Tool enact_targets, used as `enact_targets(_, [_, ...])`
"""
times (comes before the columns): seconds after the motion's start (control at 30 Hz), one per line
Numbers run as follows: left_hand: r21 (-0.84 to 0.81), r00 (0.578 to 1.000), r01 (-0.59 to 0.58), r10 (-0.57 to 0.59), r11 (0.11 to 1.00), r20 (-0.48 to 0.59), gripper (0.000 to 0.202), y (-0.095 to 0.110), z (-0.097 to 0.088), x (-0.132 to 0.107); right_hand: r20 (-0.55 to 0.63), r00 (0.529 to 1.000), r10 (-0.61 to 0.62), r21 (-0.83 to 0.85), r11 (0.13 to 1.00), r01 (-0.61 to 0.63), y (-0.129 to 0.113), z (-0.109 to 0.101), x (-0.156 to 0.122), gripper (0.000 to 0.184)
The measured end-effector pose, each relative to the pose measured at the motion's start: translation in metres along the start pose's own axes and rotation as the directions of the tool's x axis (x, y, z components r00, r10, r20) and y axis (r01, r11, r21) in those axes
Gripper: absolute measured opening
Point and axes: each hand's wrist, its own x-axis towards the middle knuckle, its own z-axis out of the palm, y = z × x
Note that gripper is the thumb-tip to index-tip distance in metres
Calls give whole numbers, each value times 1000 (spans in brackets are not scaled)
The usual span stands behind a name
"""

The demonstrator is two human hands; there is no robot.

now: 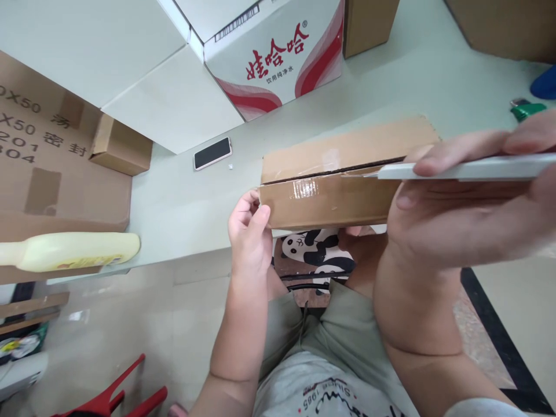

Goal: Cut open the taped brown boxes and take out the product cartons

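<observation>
A brown cardboard box (330, 202) lies on its side at the front edge of the table, with a dark seam running along its length. Clear tape (304, 188) shines near the left end of that seam. My left hand (249, 234) grips the box's left end, thumb on the near face and fingers round the corner. In my right hand (438, 220), over the box's right end, is a white utility knife (397, 171). Its thin blade points left, close to the seam; whether it touches the cardboard I cannot tell.
On the pale table (174, 200) lie a phone (212, 154) and a white scrap (230, 167). A white and red carton (278, 63) stands behind. Left are a large carton (82, 185), a small box (124, 145) and a yellow bottle (82, 251). A red stool (108, 399) is below.
</observation>
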Motion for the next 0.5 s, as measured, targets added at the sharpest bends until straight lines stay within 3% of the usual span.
enact_targets(0.13, [122,992,-124,122,985,23,63,1,0,-7,-102,994,-27,32,999,30,0,-11,5,93])
enact_targets(0.27, [291,952,-306,284,907,116,57,-5,-3,-23,-98,991,-86,-8,996,86,5,-14,11,80])
enact_targets(0.37, [423,931,-362,301,831,206,75,-7,-10,-33,-99,989,-113,1,994,114,10,-15,14,70])
enact_targets(0.5, [599,920,-390,270,700,284,97,-3,-19,-41,-94,992,-86,54,994,92,14,-19,15,73])
